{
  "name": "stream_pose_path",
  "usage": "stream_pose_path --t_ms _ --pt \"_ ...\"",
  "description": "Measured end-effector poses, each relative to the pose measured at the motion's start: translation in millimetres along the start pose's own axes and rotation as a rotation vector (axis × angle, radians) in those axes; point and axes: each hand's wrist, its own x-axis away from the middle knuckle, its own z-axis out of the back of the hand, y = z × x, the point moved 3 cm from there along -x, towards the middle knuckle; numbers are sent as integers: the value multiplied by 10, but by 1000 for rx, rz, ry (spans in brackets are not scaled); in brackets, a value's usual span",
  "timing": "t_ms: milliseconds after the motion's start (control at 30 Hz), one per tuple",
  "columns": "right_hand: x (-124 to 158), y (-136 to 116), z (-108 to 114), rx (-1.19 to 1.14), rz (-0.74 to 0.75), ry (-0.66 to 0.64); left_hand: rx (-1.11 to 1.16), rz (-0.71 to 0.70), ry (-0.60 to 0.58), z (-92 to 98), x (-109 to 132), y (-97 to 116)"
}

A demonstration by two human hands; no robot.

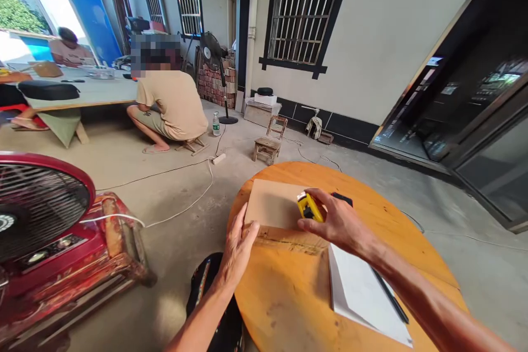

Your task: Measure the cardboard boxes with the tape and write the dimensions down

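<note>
A flat brown cardboard sheet lies on the round wooden table. My left hand grips its left edge, thumb on top and fingers along the side. Over the right part of the sheet, my right hand holds a yellow and black tape measure between thumb and fingers. Whether the tape measure touches the sheet I cannot tell. A small dark object sits just behind my right hand, partly hidden. White paper sheets lie below my right forearm, with a black pen on them.
A red fan stands close on the left. A small wooden chair is beyond the table. One person sits low at a long table; another person is farther back. Cables cross the floor.
</note>
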Motion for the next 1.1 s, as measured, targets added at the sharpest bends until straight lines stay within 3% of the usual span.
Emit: stream_pose_path --t_ms 200,367,433,533,667,733,800,867,967,1100 --pt "-425 -110 -229 151 185 -60 -16 39 -33 -59 -111 -17" --pt "-495 -127 -378 87 283 -85 -25 36 -8 -88 -108 67" --pt "-434 -76 -346 36 294 -36 -30 35 -11 -95 -114 58" --pt "-216 119 -140 -72 284 142 -17 52 -15 -78 -110 -21" --pt "294 671 197 -174 30 331 -137 -2 133 22 46 -33" --pt "597 1021 246 -147 -179 296 -222 -136 215 40 229 96" --pt "882 1338 186 -62 -335 185 -296 -331 212 -44 473 283" --pt "1111 1576 61 -2 -409 101 -390 -536 64 -273 738 453" --pt "1329 1777 -166 48 -452 57 -506 -782 -299 -797 1094 579" --pt "1462 1864 -433 114 -466 43 -627 -879 -602 -1430 1317 553"
